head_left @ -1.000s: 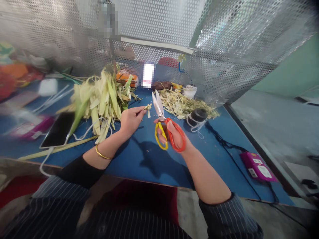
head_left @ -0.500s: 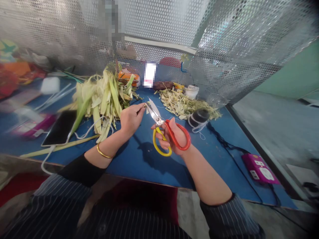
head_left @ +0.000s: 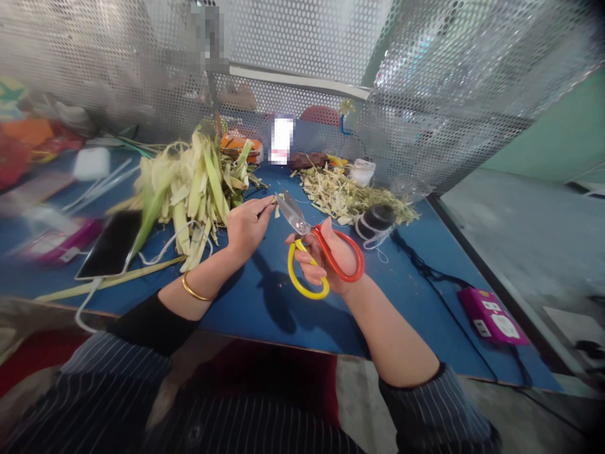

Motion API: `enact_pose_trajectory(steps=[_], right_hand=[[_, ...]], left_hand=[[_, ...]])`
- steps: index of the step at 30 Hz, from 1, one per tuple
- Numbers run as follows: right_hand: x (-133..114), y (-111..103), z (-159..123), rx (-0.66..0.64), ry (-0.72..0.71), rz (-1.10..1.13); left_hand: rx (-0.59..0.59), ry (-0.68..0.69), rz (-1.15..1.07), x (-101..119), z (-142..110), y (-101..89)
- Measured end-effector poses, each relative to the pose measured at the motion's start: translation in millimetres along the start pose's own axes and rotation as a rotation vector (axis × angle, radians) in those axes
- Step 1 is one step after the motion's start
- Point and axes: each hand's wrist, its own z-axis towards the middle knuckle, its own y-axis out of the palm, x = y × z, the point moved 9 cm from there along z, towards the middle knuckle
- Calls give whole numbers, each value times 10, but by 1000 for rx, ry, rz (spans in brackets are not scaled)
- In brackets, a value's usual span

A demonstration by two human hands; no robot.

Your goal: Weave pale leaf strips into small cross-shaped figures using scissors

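My right hand (head_left: 326, 255) grips scissors (head_left: 299, 222) with one red and one yellow handle, the blades pointing away and to the left, slightly parted. Just left of the blade tips, my left hand (head_left: 248, 227) is closed in a pinch. A small pale-green scrap (head_left: 277, 211), perhaps a bit of husk, shows at its fingertips; most of it is hidden. Behind my left hand lies a heap of pale green corn husks (head_left: 189, 189). Beyond the scissors, to the right, spreads a pile of small dry husk clippings (head_left: 335, 192).
A black thread spool (head_left: 375, 221) stands right of the scissors. A purple power socket block (head_left: 491, 315) with black cables sits at the right edge of the blue table (head_left: 416, 315). Left are a phone (head_left: 111, 246) on a white cable and blurred items. Perforated mesh (head_left: 307, 44) closes the back.
The scissors' handles have spread a little apart in my right hand, and the blades have turned slightly. My left hand keeps its pinch. The whole view has shifted slightly.
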Motion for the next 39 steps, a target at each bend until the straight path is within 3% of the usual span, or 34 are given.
enact_pose_trajectory(steps=[17,25,28,32,35,39], right_hand=[[35,-14,17,-61,16,98],[24,-19,27,0,-18,33],[-34,13,27,8,-136,-51],[-304,2,-68,65,-498,-214],[-495,-148,-186,256,-678,-358],[-663,-376,-290,502,-756,-506]], left_hand=[[65,85,96,64,-5,-23],[62,77,86,48,0,-30],[65,11,54,-17,11,-34],[50,-138,-105,-146,25,3],[-52,-249,-345,-196,23,134],[-198,-452,-660,-239,-53,342]])
